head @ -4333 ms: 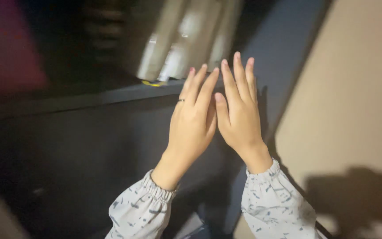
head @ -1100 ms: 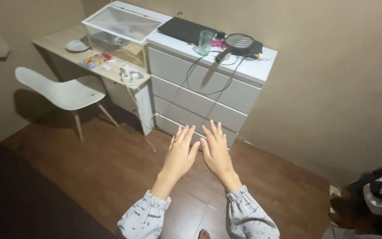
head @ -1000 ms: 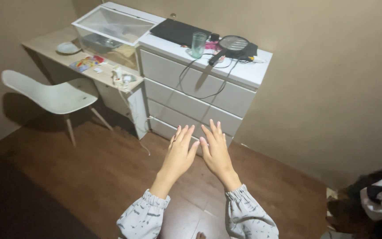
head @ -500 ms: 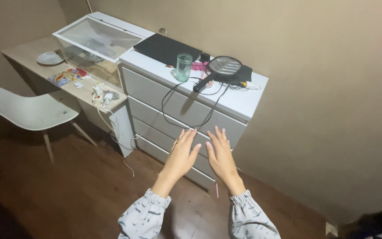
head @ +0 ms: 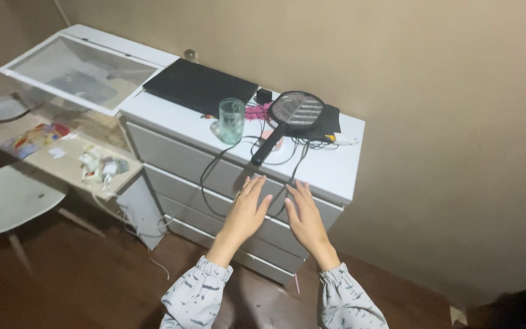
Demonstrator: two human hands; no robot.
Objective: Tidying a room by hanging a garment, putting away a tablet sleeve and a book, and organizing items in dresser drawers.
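Note:
My left hand [head: 245,210] and my right hand [head: 304,216] are stretched out side by side, palms down, fingers apart, holding nothing. They hover in front of a white chest of drawers [head: 178,161], near its top front edge. On its top lie a racket-shaped bug swatter [head: 287,119], a clear drinking glass [head: 231,120], a flat black laptop [head: 199,86] and black cables [head: 214,173] that hang down over the drawers. The swatter's handle is the thing nearest my fingertips.
A clear plastic box with a white-framed lid [head: 77,67] stands left of the chest on a low wooden desk [head: 62,161] strewn with small items. A white chair [head: 4,198] sits at the lower left. Beige wall [head: 445,122] behind, brown wood floor [head: 80,280] below.
The view has closed in on the chest of drawers, which now looms larger. My hands stay spread and empty, now near its top edge instead of over the floor.

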